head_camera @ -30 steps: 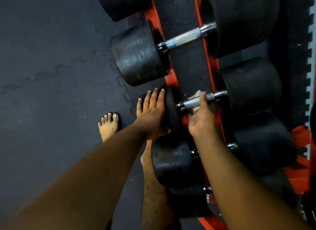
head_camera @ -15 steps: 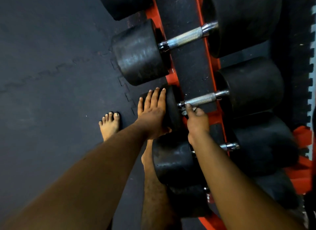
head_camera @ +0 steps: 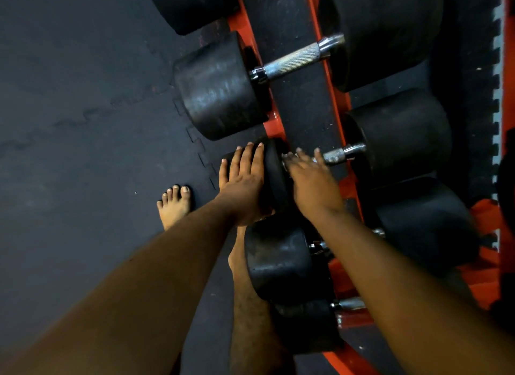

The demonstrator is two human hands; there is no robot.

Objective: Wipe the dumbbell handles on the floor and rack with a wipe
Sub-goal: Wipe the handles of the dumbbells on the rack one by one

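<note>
**Hand goes back over the bar**

The dumbbell handle [head_camera: 335,155] lies on the red rack [head_camera: 274,120], under the right hand [head_camera: 312,179]. Half a second ago this hand sat just below the bar. Now it lies over it, so the rubbing looks still in progress. The wipe showed a second ago; now it is hidden, so I cannot tell if the hand holds it. Beside it, the left hand [head_camera: 245,179] has stayed flat on the black end weight [head_camera: 274,174].

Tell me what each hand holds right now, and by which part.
The left hand rests flat on the dumbbell's near weight head, gripping nothing. The right hand lies over its handle; any wipe beneath is hidden.
</note>
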